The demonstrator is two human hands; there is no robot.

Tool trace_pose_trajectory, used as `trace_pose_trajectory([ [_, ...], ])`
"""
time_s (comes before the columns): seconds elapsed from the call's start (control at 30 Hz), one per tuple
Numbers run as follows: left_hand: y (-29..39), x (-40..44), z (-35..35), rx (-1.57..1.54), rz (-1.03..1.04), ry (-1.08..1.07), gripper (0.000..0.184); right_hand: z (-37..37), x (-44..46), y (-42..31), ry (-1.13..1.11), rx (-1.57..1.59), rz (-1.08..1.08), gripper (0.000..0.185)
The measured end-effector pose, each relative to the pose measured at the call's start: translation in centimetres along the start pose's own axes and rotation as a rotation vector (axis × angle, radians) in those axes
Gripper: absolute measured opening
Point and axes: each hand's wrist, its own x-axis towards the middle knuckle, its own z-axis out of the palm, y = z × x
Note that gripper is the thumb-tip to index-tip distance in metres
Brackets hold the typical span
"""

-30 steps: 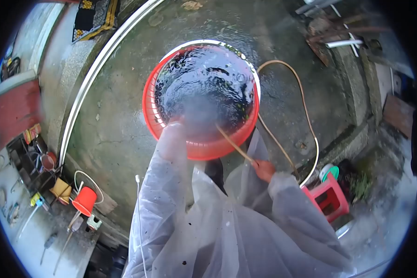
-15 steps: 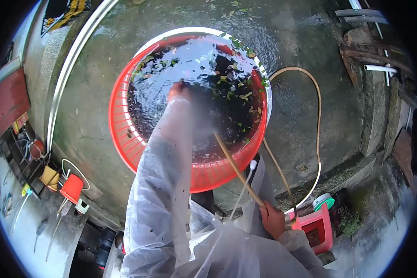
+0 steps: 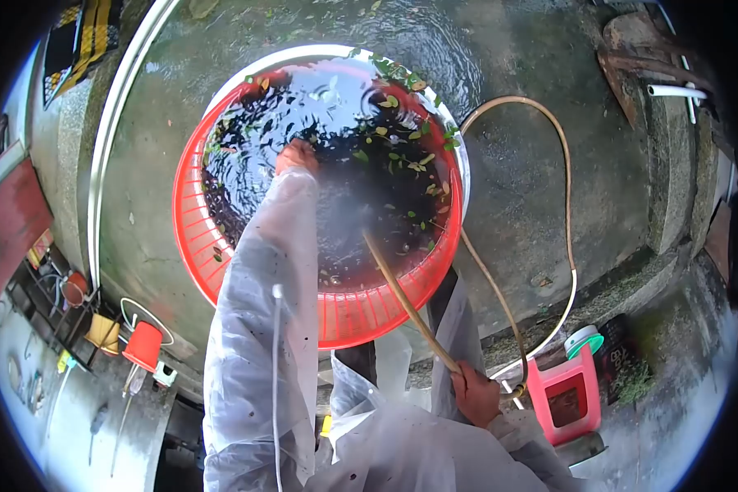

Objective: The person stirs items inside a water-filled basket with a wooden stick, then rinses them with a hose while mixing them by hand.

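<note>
A large red basket (image 3: 193, 238) sits inside a white-rimmed tub (image 3: 262, 61) full of water. Dark round items fill the water, and green and yellowish leaves float on the right side. My left hand (image 3: 298, 156) is at the water surface near the basket's middle, its fingers curled and partly under; what they hold, if anything, is hidden. My right hand (image 3: 476, 394) grips a tan hose (image 3: 410, 307) below the basket's lower right. The hose's tip points into the basket, with a blurred spray at its end. Clear plastic sleeves cover both arms.
The hose loops over wet concrete (image 3: 541, 189) on the right. A pink stool (image 3: 564, 398) and a green-and-white container (image 3: 584, 340) stand at the lower right. A red bucket (image 3: 143, 344) is at the lower left, and white pipes (image 3: 107, 148) curve along the left.
The basket appears larger and farther left and down in view. My left hand has come up from the spray to the water's middle, while my right hand still holds the hose, now lower in view.
</note>
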Motion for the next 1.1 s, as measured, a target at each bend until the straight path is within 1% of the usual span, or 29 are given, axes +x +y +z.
trace_pose_trajectory([
  [0.03,-0.9,-0.1,0.4,-0.027,0.054,0.043,0.014,0.0,0.1,-0.1,0.004,0.008,0.005,0.028],
  [0.1,-1.4,-1.0,-0.1,-0.068,-0.011,0.047,0.013,0.1,0.3,-0.4,0.052,0.047,-0.017,0.028],
  [0.13,-2.2,-1.1,-0.5,0.007,0.026,-0.002,0.015,0.3,0.1,-0.4,0.052,0.060,-0.013,0.028],
  [0.17,-3.6,-0.6,0.2,0.020,0.031,-0.002,0.015,0.5,0.0,-0.2,0.034,0.027,-0.004,0.027],
  [0.23,-5.7,0.9,1.0,0.556,0.117,-0.330,0.018,1.0,-0.2,-0.2,0.011,0.011,0.005,0.026],
  [0.27,-5.5,1.1,-0.1,0.569,0.120,-0.333,0.018,1.0,-0.2,-0.2,0.044,0.039,-0.008,0.025],
  [0.33,-4.7,1.6,-2.1,0.521,0.156,-0.474,0.024,1.1,-0.2,-0.2,0.075,0.072,-0.017,0.025],
  [0.37,-4.7,1.9,-2.8,0.426,0.154,-0.524,0.019,1.2,-0.3,-0.2,0.072,0.049,-0.018,0.024],
  [0.4,-5.1,2.9,-3.3,0.139,0.155,-0.566,0.015,1.2,-0.3,-0.2,0.068,0.040,-0.017,0.024],
  [0.47,-5.8,5.1,-3.9,-0.613,0.131,-0.680,0.011,1.0,-0.3,-0.2,0.067,0.028,-0.011,0.023],
  [0.53,-1.2,4.7,-5.8,-0.799,-0.001,-0.547,0.017,1.0,-0.3,-0.4,0.069,0.036,-0.006,0.023],
  [0.57,4.9,2.5,-9.7,-0.672,-0.211,-0.414,0.017,1.0,-0.2,-0.3,0.084,0.037,-0.008,0.023],
  [0.6,3.2,5.3,-10.0,-0.921,0.042,-0.600,0.014,1.0,-0.3,-0.3,0.097,0.037,-0.008,0.023],
  [0.63,4.3,6.3,-10.9,-1.106,0.073,-0.594,0.013,1.2,-0.5,-0.1,0.095,0.036,-0.004,0.023],
  [0.67,5.4,7.4,-11.7,-1.292,0.106,-0.598,0.017,1.4,-0.4,0.2,0.113,0.037,-0.007,0.023],
  [0.7,9.9,6.4,-14.3,-1.402,-0.105,-0.406,0.025,1.5,-0.7,0.4,0.126,0.039,-0.008,0.023],
  [0.77,12.6,4.9,-17.0,-1.599,0.046,-0.332,0.037,1.3,-0.7,0.6,0.105,0.024,0.002,0.024],
  [0.8,12.6,5.2,-16.8,-1.523,0.024,-0.331,0.044,1.2,-0.7,0.6,0.083,0.013,0.005,0.025],
  [0.83,12.6,5.0,-16.3,-1.466,-0.090,-0.291,0.040,1.4,-0.7,0.8,0.090,0.017,-0.002,0.025],
  [0.9,9.0,6.5,-12.7,-0.975,0.086,-0.361,0.030,1.8,-0.8,1.1,0.129,0.038,-0.016,0.026],
  [0.93,7.6,6.2,-11.1,-0.771,0.153,-0.341,0.031,1.8,-0.4,1.0,0.136,0.043,-0.025,0.026],
  [0.97,5.9,4.9,-9.4,-0.663,0.121,-0.276,0.032,1.6,-0.3,0.9,0.136,0.041,-0.027,0.026],
  [1.07,0.1,-0.1,-4.0,-0.574,-0.237,0.039,0.034,1.4,-0.7,1.2,0.116,0.027,-0.015,0.026],
  [1.1,-2.4,-1.3,-1.1,-0.552,-0.330,0.110,0.035,1.5,-0.8,1.2,0.109,0.021,-0.013,0.026],
])
